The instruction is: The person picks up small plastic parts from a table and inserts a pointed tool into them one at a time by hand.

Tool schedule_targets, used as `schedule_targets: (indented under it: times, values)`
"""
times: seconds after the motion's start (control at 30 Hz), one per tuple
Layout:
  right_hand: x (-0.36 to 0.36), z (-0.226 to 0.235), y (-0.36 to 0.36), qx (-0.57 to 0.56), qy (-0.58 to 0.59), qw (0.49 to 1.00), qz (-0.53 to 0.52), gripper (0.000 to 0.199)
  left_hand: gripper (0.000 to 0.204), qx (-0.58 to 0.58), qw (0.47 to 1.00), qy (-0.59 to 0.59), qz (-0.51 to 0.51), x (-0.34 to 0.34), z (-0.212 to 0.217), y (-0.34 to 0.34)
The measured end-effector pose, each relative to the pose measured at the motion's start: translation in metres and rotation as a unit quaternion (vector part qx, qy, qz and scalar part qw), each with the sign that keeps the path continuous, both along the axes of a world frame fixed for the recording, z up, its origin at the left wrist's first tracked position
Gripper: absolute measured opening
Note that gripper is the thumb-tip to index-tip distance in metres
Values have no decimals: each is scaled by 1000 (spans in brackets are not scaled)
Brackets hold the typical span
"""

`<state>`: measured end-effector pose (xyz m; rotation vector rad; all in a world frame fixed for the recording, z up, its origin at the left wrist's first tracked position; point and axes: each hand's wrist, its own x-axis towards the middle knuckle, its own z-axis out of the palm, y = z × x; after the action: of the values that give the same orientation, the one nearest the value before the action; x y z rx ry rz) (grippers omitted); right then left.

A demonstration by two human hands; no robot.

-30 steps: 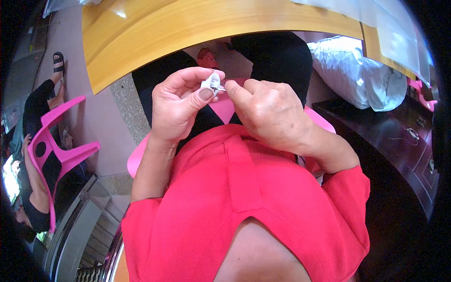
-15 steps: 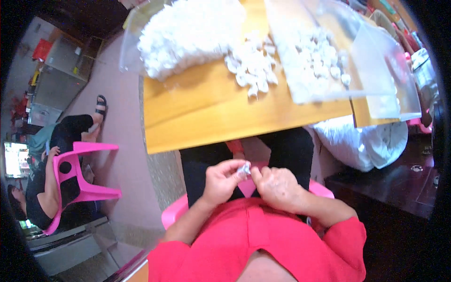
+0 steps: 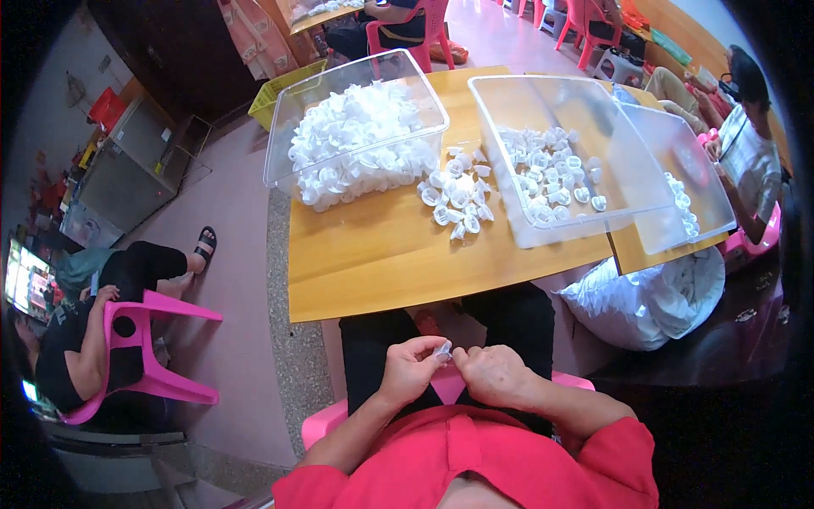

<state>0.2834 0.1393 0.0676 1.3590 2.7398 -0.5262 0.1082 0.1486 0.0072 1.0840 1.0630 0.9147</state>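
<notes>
Over my lap, my left hand (image 3: pixel 409 371) pinches a small white plastic piece (image 3: pixel 443 349) between thumb and forefinger. Close against that piece, my right hand (image 3: pixel 494 375) has its fingers curled and pressed together; what they grip, if anything, is hidden. Beyond the hands stands a wooden table (image 3: pixel 365 284). A loose pile of white plastic parts (image 3: pixel 458 193) lies on it, between a clear bin (image 3: pixel 284 176) heaped with similar parts and a wide translucent bin (image 3: pixel 627 199) holding a thinner layer of them.
Another translucent bin (image 3: pixel 708 225) with a few white parts stands at the table's right end. Below it sits a full white sack (image 3: pixel 649 305). On the left, a person (image 3: pixel 85 339) sits on a pink chair (image 3: pixel 161 373); another person (image 3: pixel 750 161) sits at the far right. A yellow basket (image 3: pixel 271 92) is behind the table.
The view has tilted up, so more of the room beyond the table shows and the table sits lower in the picture. My hands stay together around the white piece.
</notes>
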Motion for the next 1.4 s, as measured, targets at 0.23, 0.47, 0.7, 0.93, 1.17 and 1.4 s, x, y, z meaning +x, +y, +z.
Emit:
schedule_targets:
  times: [0.23, 0.47, 0.7, 0.93, 1.17, 1.4]
  values:
    - [4, -12, 0, -16, 24, 1000, -3, 20, 16, -11, 1000, -22, 6, 1, -1, -3]
    - [6, -34, 0, 50, 86, 995, -23, 20, 19, -43, 994, -100, -3, -8, -9, 10]
    - [11, -37, 14, 178, 284, 941, -42, 24, 28, -100, 943, -318, -24, -34, 0, 34]
    - [10, -45, 18, 185, 301, 935, -38, 26, 37, -148, 923, -354, -32, -30, -8, 31]
    - [11, -42, 14, 146, 304, 941, -29, 27, 40, -125, 937, -319, -71, -30, -9, 27]
    - [13, -45, 19, 138, 304, 942, -28, 29, 39, -115, 935, -323, -90, -29, -14, 28]
